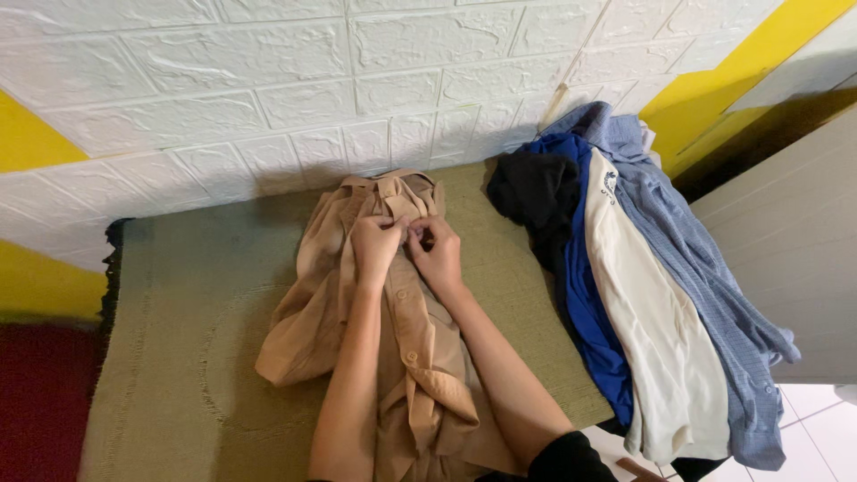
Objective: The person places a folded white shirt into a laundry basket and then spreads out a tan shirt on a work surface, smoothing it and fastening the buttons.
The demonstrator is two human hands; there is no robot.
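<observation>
1. Tan button-front shirt (406, 348) spread face up at centre frame, collar toward the wall at the top, hem running off the bottom edge; long axis near vertical in the picture, tilted slightly toward lower right.
2. Placket buttons in a line down the middle, one round button visible just below the hands and another lower down.
3. Left hand (377, 245) curled, fingertips pinching the placket fabric just under the collar.
4. Right hand (437, 250) likewise curled, thumb and fingers pinching the opposite edge of the placket; both hands touching or nearly touching at the pinch point, apparently at a top button, though the button itself is hidden by the fingers.
5. Both forearms lying along the shirt's length, over the placket, so the rest of the garment trails back from the hands toward the bottom of the frame; neither hand clearly nearer, both meeting at the same spot near the collar.
6. One sleeve bunched out to the lower left of the shirt body.
7. Olive-green woven mat (178, 357) beneath, covering the work surface.
8. Pile of garments (661, 295) at right, well apart from the hands: black, bright blue, cream and light blue checked pieces overlapping, draped over the mat's right edge.
9. White brick-pattern wall (268, 89) behind, with yellow bands at upper right and far left.
</observation>
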